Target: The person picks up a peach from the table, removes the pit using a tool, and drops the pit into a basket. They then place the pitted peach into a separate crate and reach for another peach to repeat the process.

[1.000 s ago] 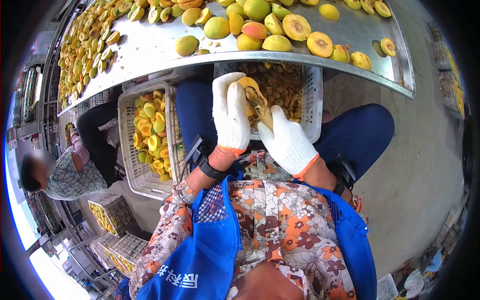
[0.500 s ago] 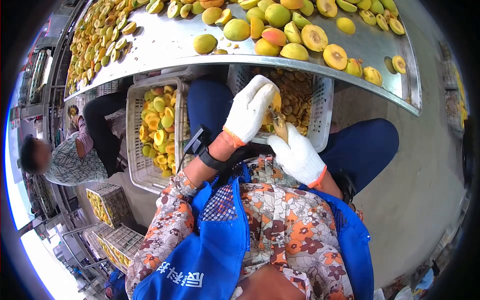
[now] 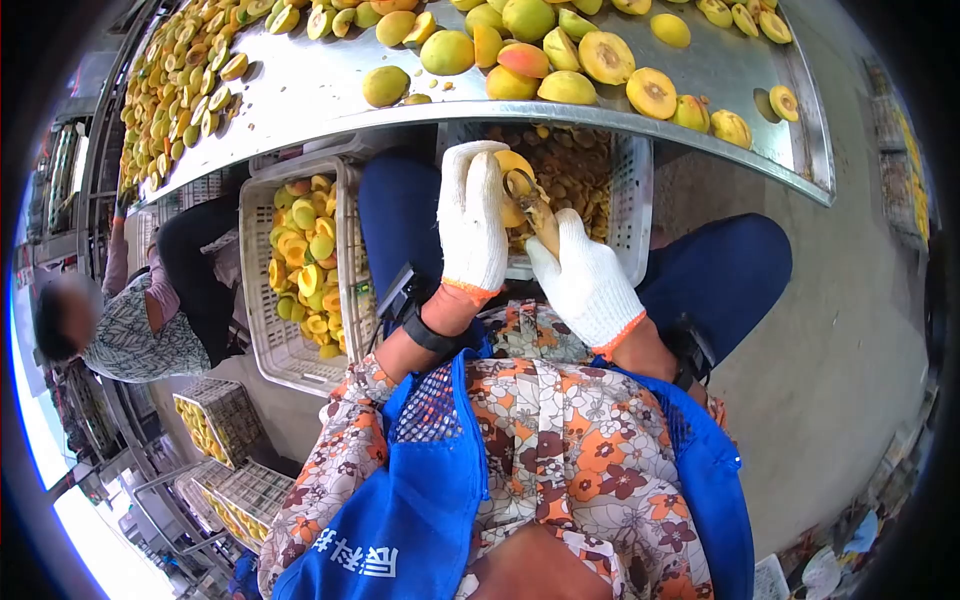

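My left hand [image 3: 472, 217], in a white knit glove, holds a yellow peach half [image 3: 514, 162] by its edge, with the cut side facing right. In my right hand [image 3: 590, 285], also gloved, is a pitting tool [image 3: 543, 222] with a pale handle and a curved metal end. That metal end rests against the cut face of the peach. Both hands are over a grey plastic crate [image 3: 632, 215] between my knees, which holds brown pits and scraps.
A metal table [image 3: 310, 118] ahead carries many peach halves [image 3: 606, 58]. Left of my leg stands a white crate [image 3: 257, 300] of cut peaches. A person [image 3: 140, 320] sits farther left, near more filled crates [image 3: 215, 420].
My left hand has turned more upright and moved slightly left with the peach, so its cut face shows more. My right hand and the tool have followed slightly leftward.
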`<state>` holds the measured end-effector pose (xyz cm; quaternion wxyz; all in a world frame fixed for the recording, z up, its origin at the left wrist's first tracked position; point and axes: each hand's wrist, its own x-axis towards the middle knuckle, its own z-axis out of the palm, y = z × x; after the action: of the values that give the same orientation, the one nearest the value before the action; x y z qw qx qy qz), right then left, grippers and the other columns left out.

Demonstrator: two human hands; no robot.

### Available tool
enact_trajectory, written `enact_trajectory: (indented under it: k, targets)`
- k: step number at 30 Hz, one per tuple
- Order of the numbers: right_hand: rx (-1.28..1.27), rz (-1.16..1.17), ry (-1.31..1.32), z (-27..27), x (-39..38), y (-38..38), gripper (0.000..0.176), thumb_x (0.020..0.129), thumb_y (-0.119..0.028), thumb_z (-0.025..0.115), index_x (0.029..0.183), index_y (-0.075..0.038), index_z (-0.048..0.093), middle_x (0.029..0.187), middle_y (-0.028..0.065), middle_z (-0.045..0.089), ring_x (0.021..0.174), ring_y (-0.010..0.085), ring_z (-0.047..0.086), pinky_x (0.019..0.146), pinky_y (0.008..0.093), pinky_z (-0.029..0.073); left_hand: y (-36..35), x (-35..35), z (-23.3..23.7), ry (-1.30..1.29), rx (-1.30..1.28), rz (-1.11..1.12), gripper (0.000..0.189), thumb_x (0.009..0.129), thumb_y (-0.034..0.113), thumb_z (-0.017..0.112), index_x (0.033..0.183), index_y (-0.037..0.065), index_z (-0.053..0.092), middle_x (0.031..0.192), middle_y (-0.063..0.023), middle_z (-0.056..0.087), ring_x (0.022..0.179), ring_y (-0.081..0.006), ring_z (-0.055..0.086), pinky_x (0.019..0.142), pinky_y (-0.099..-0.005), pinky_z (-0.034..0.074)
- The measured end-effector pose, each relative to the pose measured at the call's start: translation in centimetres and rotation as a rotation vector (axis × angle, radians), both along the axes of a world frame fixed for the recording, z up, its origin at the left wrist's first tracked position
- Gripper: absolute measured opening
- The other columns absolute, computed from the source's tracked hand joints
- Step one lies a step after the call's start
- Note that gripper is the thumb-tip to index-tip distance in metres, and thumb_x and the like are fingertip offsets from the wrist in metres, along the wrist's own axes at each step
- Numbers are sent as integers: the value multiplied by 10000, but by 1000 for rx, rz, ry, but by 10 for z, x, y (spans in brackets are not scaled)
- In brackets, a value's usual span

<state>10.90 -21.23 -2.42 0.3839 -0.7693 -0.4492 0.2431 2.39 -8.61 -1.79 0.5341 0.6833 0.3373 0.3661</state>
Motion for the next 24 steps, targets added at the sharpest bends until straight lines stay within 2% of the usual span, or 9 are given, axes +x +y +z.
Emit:
enact_trajectory:
  k: [8,10,14,17,19,20,22,23,24]
  targets:
    - [-1,15,89,3,-2,-4,347,973,-242,623,1152,22,485,705,309,632,684,504,653,555,557,522,-7,-1,14,-15,96,-22,260,1064,197,466,1217,20,578,1118,-103,586,996,-179,581,915,-320,480]
    - [85,19,154,0,-2,-6,348,966,-233,628,1151,32,499,717,314,631,707,504,656,567,536,523,-6,-2,11,-21,160,-53,282,1050,191,484,1250,7,561,1163,-122,580,1030,-192,585,933,-330,482]
    - [49,14,290,8,-2,-6,354,961,-233,638,1146,45,519,774,317,643,770,502,664,614,509,530,-4,-2,9,-52,202,-97,295,1033,175,508,1265,-2,551,1203,-141,567,1068,-207,585,951,-342,480]
    - [78,9,440,11,-3,-7,365,955,-240,648,1146,49,533,828,311,651,832,503,664,663,487,534,-1,2,14,-109,316,-98,268,1024,155,520,1231,-7,570,1140,-141,591,1014,-202,604,904,-336,497]
    - [44,-20,407,12,-4,-8,361,957,-245,646,1153,37,535,858,295,664,848,494,674,689,486,534,1,5,31,92,190,-151,209,1017,142,534,1152,-3,600,1002,-129,625,896,-186,621,831,-323,511]
    - [42,-20,408,8,-5,-9,361,957,-245,646,1153,37,535,858,295,664,848,494,674,689,486,534,8,9,37,161,115,-214,163,1017,137,543,1079,3,613,880,-107,636,792,-177,615,773,-315,512]
    - [57,3,510,-4,-4,-10,338,957,-251,655,1153,4,555,776,201,668,703,371,696,594,414,521,14,7,32,191,24,-268,191,1035,159,512,1085,12,623,919,-85,633,836,-148,592,791,-296,499]
    - [60,4,510,3,-1,-9,338,957,-251,655,1153,4,555,776,201,668,703,371,696,594,414,521,17,6,29,223,-64,-335,224,1054,181,480,1091,20,632,959,-62,630,880,-119,570,808,-278,486]
    - [-20,-7,840,15,3,-9,301,964,-249,651,1135,-18,563,727,132,630,626,284,648,539,365,487,16,6,26,193,59,-321,225,1054,182,482,1105,24,634,971,-58,634,882,-109,567,811,-266,484]
